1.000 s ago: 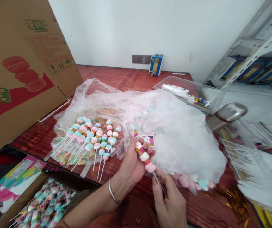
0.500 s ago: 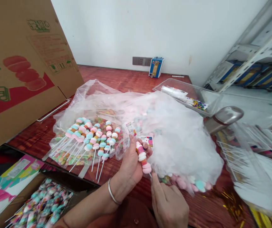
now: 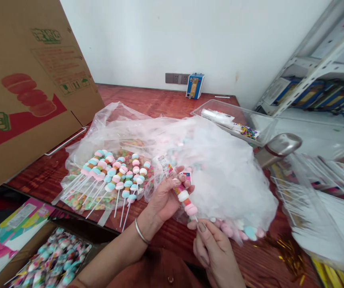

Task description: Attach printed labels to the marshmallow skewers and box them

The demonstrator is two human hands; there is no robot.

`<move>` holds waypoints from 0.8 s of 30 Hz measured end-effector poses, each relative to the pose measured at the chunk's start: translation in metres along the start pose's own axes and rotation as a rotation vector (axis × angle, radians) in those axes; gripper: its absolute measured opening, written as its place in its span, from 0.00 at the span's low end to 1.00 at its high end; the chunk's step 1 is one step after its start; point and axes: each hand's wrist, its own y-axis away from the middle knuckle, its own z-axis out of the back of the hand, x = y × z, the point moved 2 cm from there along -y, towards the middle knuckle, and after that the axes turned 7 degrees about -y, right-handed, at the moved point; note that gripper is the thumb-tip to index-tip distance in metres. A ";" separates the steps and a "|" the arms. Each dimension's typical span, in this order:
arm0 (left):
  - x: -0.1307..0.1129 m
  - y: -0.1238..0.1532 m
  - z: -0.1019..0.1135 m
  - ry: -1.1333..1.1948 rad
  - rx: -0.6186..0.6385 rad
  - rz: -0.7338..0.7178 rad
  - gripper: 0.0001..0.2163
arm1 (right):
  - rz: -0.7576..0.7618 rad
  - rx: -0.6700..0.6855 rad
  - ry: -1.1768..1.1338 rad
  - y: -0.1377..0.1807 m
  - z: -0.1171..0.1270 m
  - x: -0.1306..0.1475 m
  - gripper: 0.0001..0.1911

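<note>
A: How many hands are there, and what do they do?
B: Two. The left hand (image 3: 167, 196) has its fingers bent around the upper part of one sweet skewer (image 3: 191, 209). The right hand (image 3: 212, 240) pinches the lower stick of it between thumb and forefinger.

A: Where is this skewer, exactly?
B: It is tilted between the two hands, in front of the big plastic bag (image 3: 229, 180). Below the left fingers I see one white puffy disc, then an orange piece, then pink foam-like sweets. The upper part is partly hidden by the fingers.

A: And the other skewers?
B: More than ten finished skewers (image 3: 116, 178) lie in a loose group at the left. They overlap, so I cannot give the exact number. Their discs are matt, rounded, pink, white and pale blue; the sticks are thin and white. Under them is a clear bag of gummies (image 3: 79, 200), which look grainy.

A: What single objects can you count?
B: One smooth metal bracelet (image 3: 141, 232) on the left wrist, one shiny cylindrical flask (image 3: 280, 148), one transparent rectangular tray (image 3: 265, 120), one big cardboard box (image 3: 55, 72) and one small blue box (image 3: 195, 86) beside the wall.
</note>
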 end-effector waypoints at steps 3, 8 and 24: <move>-0.003 0.003 -0.006 0.095 0.086 0.071 0.11 | -0.103 0.084 -0.224 0.002 -0.002 0.004 0.16; -0.001 0.008 -0.016 0.109 0.090 0.117 0.09 | -0.121 0.105 -0.227 0.007 -0.004 0.005 0.18; 0.010 0.012 -0.016 -0.033 0.012 0.002 0.16 | 0.455 -0.108 0.622 0.003 0.000 0.004 0.17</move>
